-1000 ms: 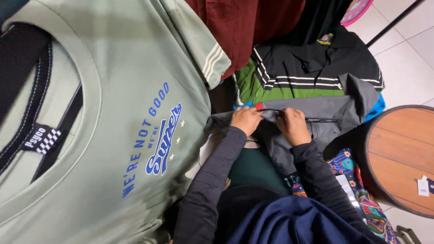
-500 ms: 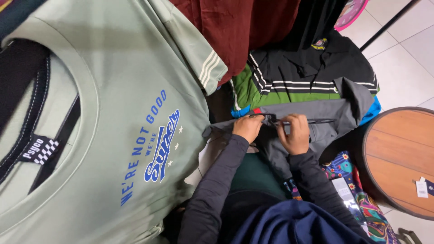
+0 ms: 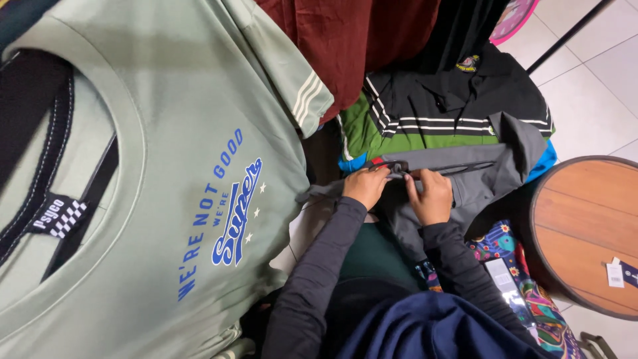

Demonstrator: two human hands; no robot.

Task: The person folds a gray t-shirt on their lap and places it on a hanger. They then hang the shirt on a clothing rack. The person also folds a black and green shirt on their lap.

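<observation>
A grey shirt (image 3: 465, 176) on the clothes pile is pinched at its collar by the left hand (image 3: 367, 186) and right hand (image 3: 430, 197), both closed tight. If tugged hard, the striped shirt (image 3: 425, 119) underneath could be pulled off.

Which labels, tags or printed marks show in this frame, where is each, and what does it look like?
Neck label: inside the pale green shirt's collar, far left; black tab with a white checker patch.
Chest print: on the pale green shirt; slanted blue lettering with small white stars.
Embroidered badge: on the black polo, top; small, round, yellow and red.
Paper tag: on the round wooden table, right; small white rectangle.
</observation>
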